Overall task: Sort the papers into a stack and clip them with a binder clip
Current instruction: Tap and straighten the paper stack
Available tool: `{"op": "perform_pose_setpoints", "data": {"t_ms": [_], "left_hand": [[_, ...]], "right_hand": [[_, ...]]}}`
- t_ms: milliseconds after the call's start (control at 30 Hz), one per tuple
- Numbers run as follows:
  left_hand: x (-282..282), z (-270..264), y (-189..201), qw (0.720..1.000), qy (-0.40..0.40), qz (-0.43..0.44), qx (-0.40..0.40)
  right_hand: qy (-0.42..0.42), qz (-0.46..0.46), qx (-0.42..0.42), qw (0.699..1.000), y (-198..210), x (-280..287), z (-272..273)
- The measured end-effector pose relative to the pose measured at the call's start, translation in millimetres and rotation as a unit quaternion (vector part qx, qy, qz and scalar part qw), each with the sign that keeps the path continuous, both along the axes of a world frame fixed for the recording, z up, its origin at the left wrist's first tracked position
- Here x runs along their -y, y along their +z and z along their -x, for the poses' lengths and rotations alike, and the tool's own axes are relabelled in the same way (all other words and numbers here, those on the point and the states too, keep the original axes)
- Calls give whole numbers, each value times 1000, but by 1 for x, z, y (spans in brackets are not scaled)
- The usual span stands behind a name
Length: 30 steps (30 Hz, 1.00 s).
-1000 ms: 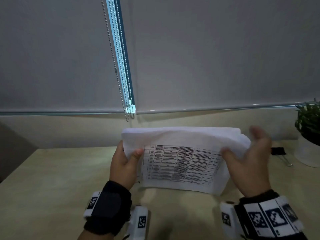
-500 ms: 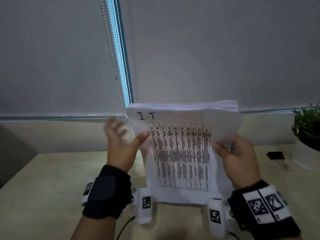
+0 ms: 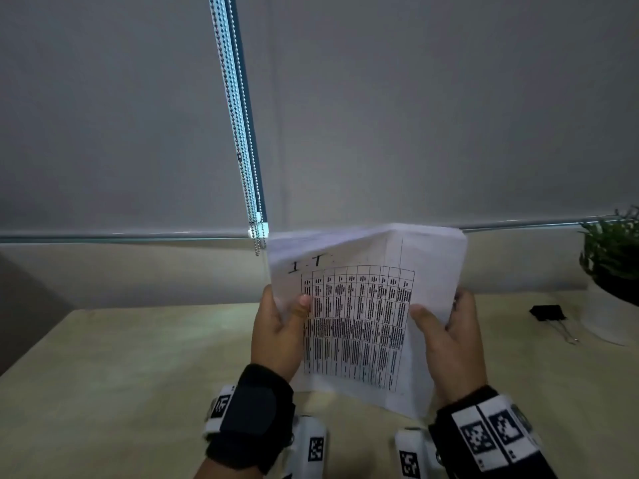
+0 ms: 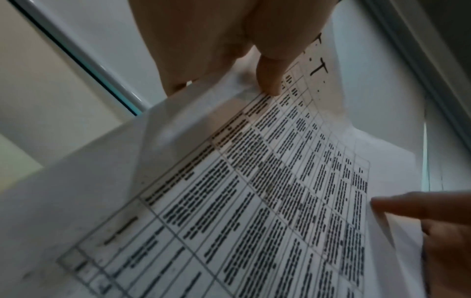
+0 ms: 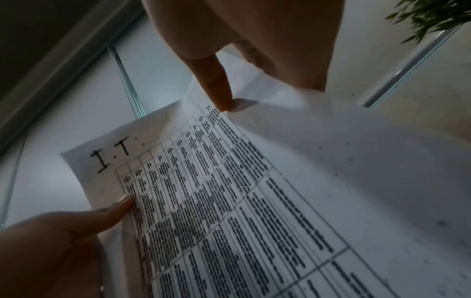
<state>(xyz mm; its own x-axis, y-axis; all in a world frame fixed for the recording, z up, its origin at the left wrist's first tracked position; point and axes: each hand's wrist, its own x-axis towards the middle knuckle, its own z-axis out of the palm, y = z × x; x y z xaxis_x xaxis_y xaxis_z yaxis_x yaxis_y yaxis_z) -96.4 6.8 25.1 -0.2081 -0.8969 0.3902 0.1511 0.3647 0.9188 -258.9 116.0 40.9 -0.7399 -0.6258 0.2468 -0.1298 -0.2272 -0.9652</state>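
A stack of white papers (image 3: 359,319) stands upright above the desk, its front sheet printed with a table and marked "I.T" at the top. My left hand (image 3: 280,326) grips the stack's left edge, thumb on the front. My right hand (image 3: 446,337) grips the right edge, thumb on the front, fingers behind. The wrist views show the same papers (image 4: 254,191) (image 5: 254,201) close up with a thumb pressed on the sheet. A black binder clip (image 3: 548,312) lies on the desk to the right, apart from both hands.
A potted plant in a white pot (image 3: 612,271) stands at the far right, just behind the clip. The light wooden desk (image 3: 138,375) stretches to the left. A bead chain (image 3: 242,150) hangs from the grey blinds behind the papers.
The stack was turned from lying wide to standing tall. My left hand let go for a moment and now grips the left edge again. Both hands sit lower on the sides.
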Motion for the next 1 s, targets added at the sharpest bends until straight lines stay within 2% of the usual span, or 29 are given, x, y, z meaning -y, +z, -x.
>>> {"op": "perform_pose_setpoints", "data": {"t_ms": [267, 300, 333, 367, 433, 467, 533, 633, 667, 733, 767, 800, 833, 900, 933, 967, 1000], "left_hand": [[7, -5, 9, 999, -26, 0, -24], [8, -5, 11, 999, -32, 2, -20], [8, -5, 11, 999, -34, 6, -16], [10, -4, 9, 999, -38, 12, -18], [11, -3, 6, 998, -48, 20, -36], [10, -3, 6, 998, -50, 27, -42], [10, -1, 6, 997, -45, 44, -37], [9, 1, 7, 995, -49, 82, -26], [8, 0, 8, 994, -48, 91, -35], [8, -2, 8, 995, -40, 78, -49], [8, -3, 7, 995, -42, 63, -58], [9, -2, 6, 995, -54, 54, -64], [9, -1, 5, 995, -60, 44, -60], [10, 1, 6, 996, -68, 36, -47], [10, 2, 8, 996, -64, 42, -35], [10, 2, 8, 997, -58, 51, -26], [10, 1, 7, 997, -56, 54, -21]], "right_hand": [[51, -46, 5, 998, 3, -6, 4], [34, -55, -17, 998, 9, -6, 3], [-20, -55, -77, 995, 20, -8, 2], [-89, -41, -169, 981, 34, -10, -1], [-174, -3, -372, 912, 73, -14, -18], [-167, 1, -456, 874, 90, -11, -32], [-70, -27, -582, 810, 115, 0, -60], [101, -185, -662, 720, 123, 18, -77], [119, -209, -647, 724, 121, 20, -73], [92, -208, -608, 761, 118, 20, -61], [75, -222, -616, 752, 118, 19, -54], [72, -249, -634, 729, 116, 17, -47], [71, -269, -632, 723, 114, 15, -39], [39, -273, -603, 749, 115, 10, -25], [29, -281, -611, 740, 115, 8, -17], [40, -295, -627, 720, 114, 5, -7], [71, -308, -625, 714, 112, 2, 2]]}}
